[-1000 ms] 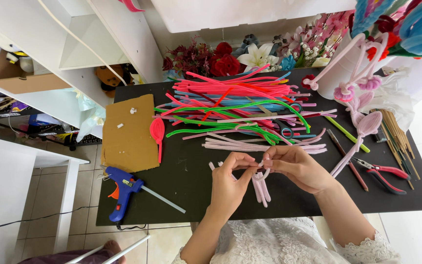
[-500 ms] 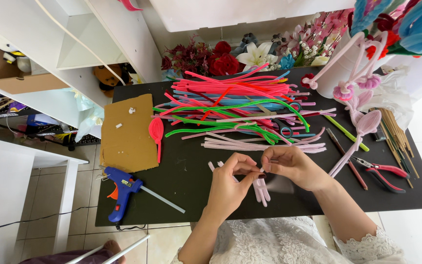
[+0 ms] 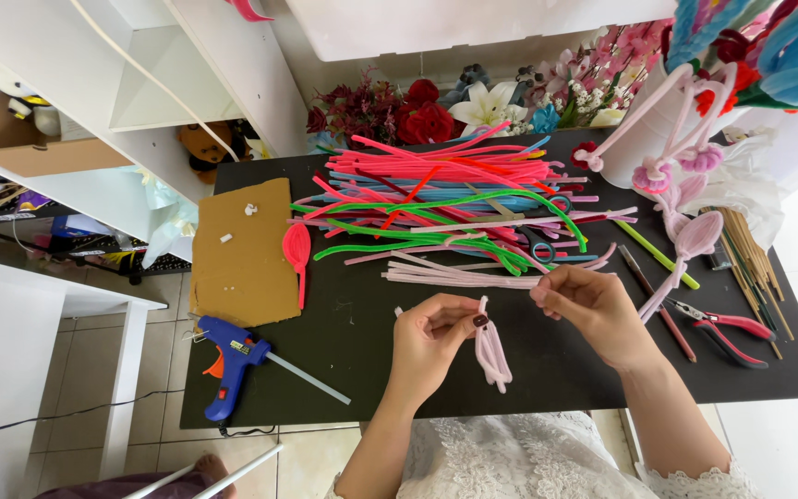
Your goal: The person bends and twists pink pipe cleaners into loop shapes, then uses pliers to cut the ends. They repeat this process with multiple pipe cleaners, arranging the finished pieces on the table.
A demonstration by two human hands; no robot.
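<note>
- Lace sleeves and both forearms come up from the bottom edge over the black table (image 3: 371,379).
- Left hand (image 3: 431,337) pinches the top of a looped pale pink pipe cleaner piece (image 3: 491,356) between thumb and fingertips; the loops hang below the hand, low over the table's near edge.
- Right hand (image 3: 593,310) sits just beside it, fingers curled and pressed together around the end of a pale pink stem at the thumb; what exactly it grips is hard to tell.
- Blue glue gun (image 3: 228,365) lies to the left near the front edge, a clear glue stick poking out of its back.
- Red-handled pliers (image 3: 727,328) lie to the right, next to a bundle of thin wooden sticks (image 3: 755,263).
- Brown cardboard sheet (image 3: 242,254) lies flat further back on the left, with a red petal-shaped loop (image 3: 296,249) at its right edge.
- Loose pale pink stems (image 3: 454,274) lie just beyond the hands.
- Behind them spreads a big pile of pipe cleaners (image 3: 445,194), mostly hot pink, with green, blue and red ones.
- Artificial flowers (image 3: 436,111) line the far edge of the table.
- White shelving (image 3: 140,83) stands off to the far left.
</note>
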